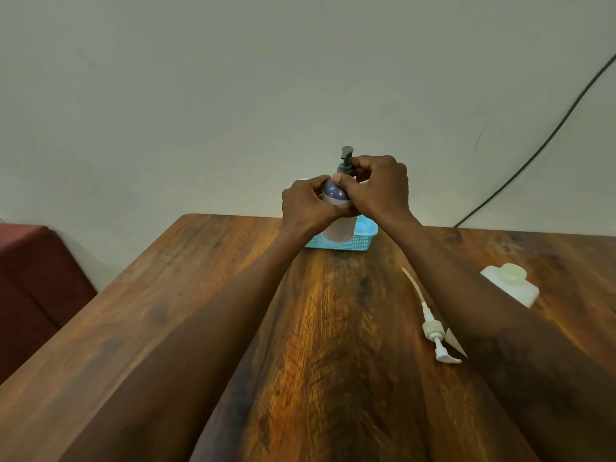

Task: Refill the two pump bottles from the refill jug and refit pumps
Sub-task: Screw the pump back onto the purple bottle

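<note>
A pump bottle (337, 225) with a pale body and purple shoulder stands in a small blue basket (360, 240) at the table's far edge. My left hand (308, 203) grips the bottle's shoulder. My right hand (378, 188) pinches the collar of its dark grey pump (346, 158), which stands upright on the neck. A loose white pump (433, 331) with its long dip tube lies on the table under my right forearm. The white refill jug (515, 285), capped, stands to the right, partly hidden by that forearm.
The wooden table (333, 361) runs up to a plain wall. A black cable (533, 155) hangs along the wall at right. A dark red seat (36, 278) stands left of the table. A white object behind the basket is mostly hidden by my hands.
</note>
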`<state>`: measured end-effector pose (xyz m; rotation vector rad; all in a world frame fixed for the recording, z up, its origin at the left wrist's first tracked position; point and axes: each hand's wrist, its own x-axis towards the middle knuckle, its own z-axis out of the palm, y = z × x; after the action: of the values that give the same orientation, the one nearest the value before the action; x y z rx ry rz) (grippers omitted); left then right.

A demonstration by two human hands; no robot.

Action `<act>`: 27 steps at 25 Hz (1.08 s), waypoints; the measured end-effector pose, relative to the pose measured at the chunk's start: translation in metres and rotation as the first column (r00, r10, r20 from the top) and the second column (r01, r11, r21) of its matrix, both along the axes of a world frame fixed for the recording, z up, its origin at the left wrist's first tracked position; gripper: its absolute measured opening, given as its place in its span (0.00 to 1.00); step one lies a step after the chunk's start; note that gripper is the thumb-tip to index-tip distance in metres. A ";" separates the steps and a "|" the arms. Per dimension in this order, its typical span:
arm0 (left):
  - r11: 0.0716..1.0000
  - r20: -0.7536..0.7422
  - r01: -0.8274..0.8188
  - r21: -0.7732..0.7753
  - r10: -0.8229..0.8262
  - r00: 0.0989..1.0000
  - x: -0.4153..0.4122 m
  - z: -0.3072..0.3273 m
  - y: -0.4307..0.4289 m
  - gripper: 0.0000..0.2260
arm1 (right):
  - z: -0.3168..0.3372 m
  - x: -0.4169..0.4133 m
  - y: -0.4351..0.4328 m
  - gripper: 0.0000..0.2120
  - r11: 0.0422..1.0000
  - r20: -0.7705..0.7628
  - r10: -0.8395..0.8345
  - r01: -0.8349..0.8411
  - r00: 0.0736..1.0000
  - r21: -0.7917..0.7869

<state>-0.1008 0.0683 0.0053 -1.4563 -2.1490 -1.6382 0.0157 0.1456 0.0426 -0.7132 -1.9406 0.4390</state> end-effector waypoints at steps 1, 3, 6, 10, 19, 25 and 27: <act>0.999 -0.019 -0.010 -0.033 0.009 1.000 -0.006 0.001 0.010 0.23 | -0.001 -0.005 0.007 0.13 1.000 -0.001 -0.004 0.004 1.000 0.004; 0.998 -0.038 -0.021 -0.067 0.019 0.999 -0.015 0.001 0.026 0.20 | -0.006 -0.014 0.019 0.13 1.000 -0.004 0.001 -0.001 1.000 0.006; 0.997 -0.040 -0.024 -0.072 0.021 0.999 -0.028 -0.003 0.046 0.20 | -0.012 -0.026 0.035 0.12 1.000 -0.024 0.022 -0.022 0.999 0.003; 0.994 -0.053 -0.033 -0.107 0.028 0.998 -0.039 -0.009 0.060 0.20 | -0.020 -0.037 0.047 0.11 0.999 -0.023 0.031 -0.031 0.999 -0.010; 0.996 -0.047 -0.043 -0.080 0.040 0.998 -0.049 -0.043 0.065 0.18 | -0.045 -0.054 0.065 0.11 0.995 0.113 0.013 -0.001 0.993 -0.103; 0.995 -0.051 -0.067 -0.078 0.063 0.997 -0.038 -0.048 0.058 0.13 | -0.063 -0.050 0.070 0.12 0.987 0.175 0.018 0.011 0.984 -0.159; 0.993 -0.059 -0.079 -0.087 0.074 0.996 -0.035 -0.045 0.054 0.13 | -0.067 -0.049 0.072 0.13 0.987 0.164 0.021 0.006 0.986 -0.163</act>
<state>-0.1363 0.1226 -0.0401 -1.4054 -2.2443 -1.4777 -0.0330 0.2173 -0.0240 -0.8718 -2.0798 0.5637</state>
